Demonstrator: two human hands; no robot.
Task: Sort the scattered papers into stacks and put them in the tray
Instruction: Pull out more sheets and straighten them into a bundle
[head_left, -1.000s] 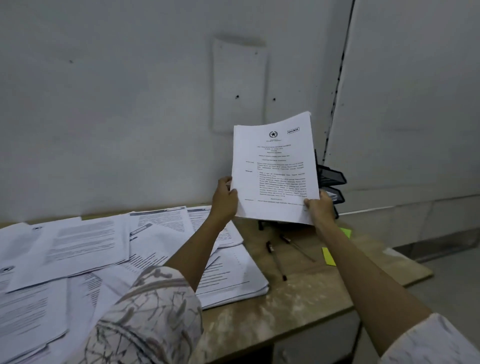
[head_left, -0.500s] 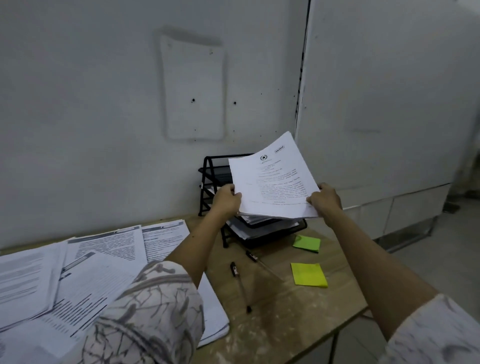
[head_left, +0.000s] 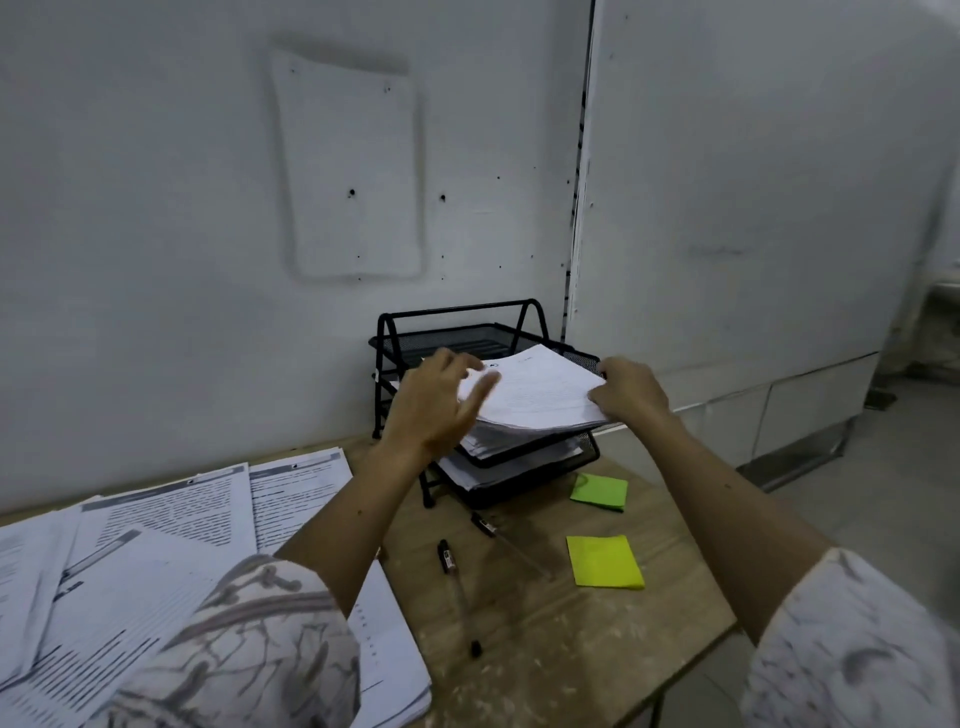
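Note:
A black mesh tiered tray (head_left: 511, 317) stands at the back of the wooden table against the wall. A white printed stack of papers (head_left: 540, 397) lies nearly flat over its middle tier, on top of other sheets. My right hand (head_left: 631, 389) grips the stack's right front corner. My left hand (head_left: 436, 405) is at the stack's left edge, blurred, with fingers spread and loose over the paper. Lower tiers hold more paper. Scattered printed papers (head_left: 171, 525) cover the table's left side, partly hidden by my patterned sleeve.
Two pens (head_left: 445, 556) lie on the wooden table (head_left: 545, 639) in front of the tray. A green sticky pad (head_left: 600, 489) and a yellow sticky pad (head_left: 605, 561) lie to the right. The table's right edge drops to the floor.
The stack came down from upright in front of me to lying flat on the tray's middle tier. My left hand has loosened its hold and opened.

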